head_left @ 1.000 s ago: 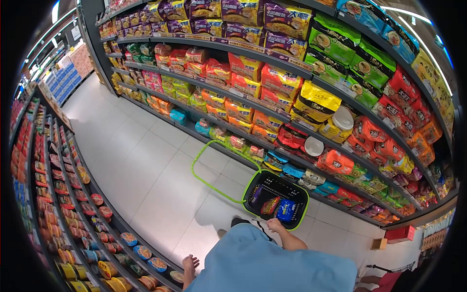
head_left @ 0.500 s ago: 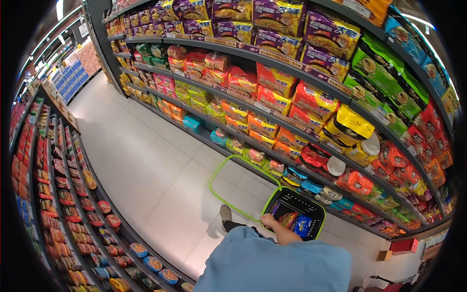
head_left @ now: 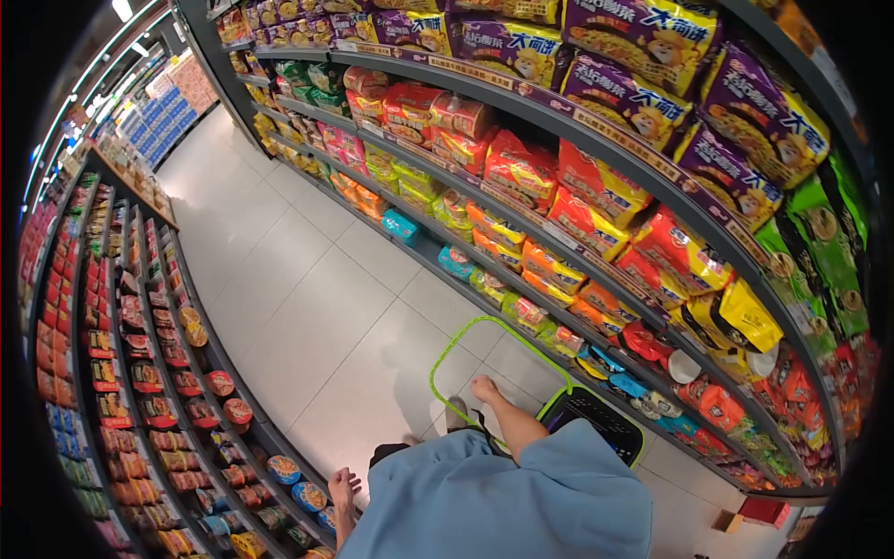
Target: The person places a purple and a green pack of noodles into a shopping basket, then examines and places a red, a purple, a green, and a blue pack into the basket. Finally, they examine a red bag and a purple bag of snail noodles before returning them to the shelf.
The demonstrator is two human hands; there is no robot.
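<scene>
My right hand (head_left: 483, 388) hangs in front of me, over the floor inside the outline of the green basket handle (head_left: 503, 320). Its fingers look curled closed, and nothing shows in them. Beside that forearm is a black shopping basket (head_left: 596, 416) with a green rim, partly covered by my blue top. What lies in the basket is mostly hidden. To the left, my left hand (head_left: 344, 486) is held low with loosely bent fingers, apart and holding nothing. Nearest to it are blue-lidded noodle cups (head_left: 308, 497) on the lowest left shelf.
A long shelf on the right holds purple noodle packs (head_left: 633, 98), red packs (head_left: 521, 172) and green packs (head_left: 819, 242). Curved shelves on the left carry red noodle cups (head_left: 221, 383). Between them runs a tiled aisle (head_left: 307, 326). Blue stacked boxes (head_left: 158, 121) stand at its far end.
My right hand has moved off the basket edge, forward and leftward. My left hand has come into view. The view has shifted, and the packets inside the basket are now mostly hidden.
</scene>
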